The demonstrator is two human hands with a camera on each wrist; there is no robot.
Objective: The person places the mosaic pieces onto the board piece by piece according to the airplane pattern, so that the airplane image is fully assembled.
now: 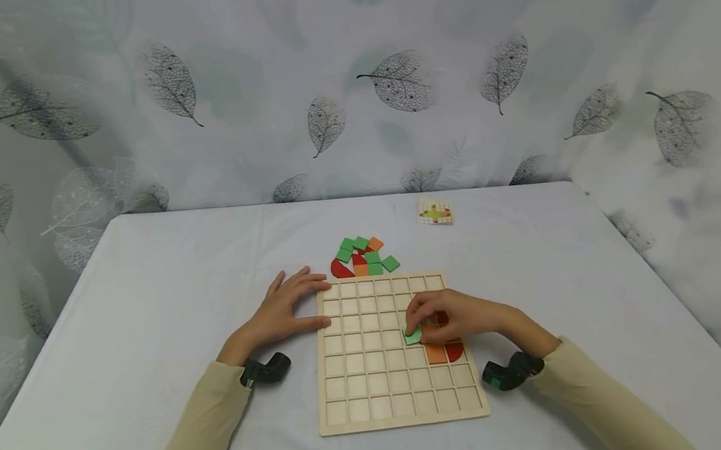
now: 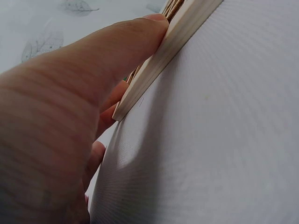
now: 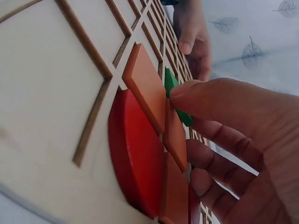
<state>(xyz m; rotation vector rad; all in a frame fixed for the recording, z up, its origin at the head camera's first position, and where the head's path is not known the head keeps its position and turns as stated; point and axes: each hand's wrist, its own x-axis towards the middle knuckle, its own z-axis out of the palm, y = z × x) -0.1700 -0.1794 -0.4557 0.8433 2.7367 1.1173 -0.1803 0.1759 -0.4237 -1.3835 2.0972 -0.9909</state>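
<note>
A wooden grid board (image 1: pixel 367 385) lies on the white table. Along its left edge rests my left hand (image 1: pixel 280 310), fingers and thumb spread and touching the frame; the left wrist view has the thumb (image 2: pixel 126 42) against the board's side. Over the right half, my right hand (image 1: pixel 458 314) pinches a green square tile (image 1: pixel 413 337) at a grid cell. Beside that tile sit orange squares (image 3: pixel 145 84) and a red rounded piece (image 3: pixel 133 149), with another orange square (image 1: pixel 436 354) showing below the hand. My right fingers partly hide the pieces in the head view.
Beyond the board's far edge lies a loose pile of green, orange and red pieces (image 1: pixel 345 254). A small card with a coloured grid pattern (image 1: pixel 435 213) is farther back at right. A leaf-print curtain (image 1: pixel 244 120) hangs behind the table.
</note>
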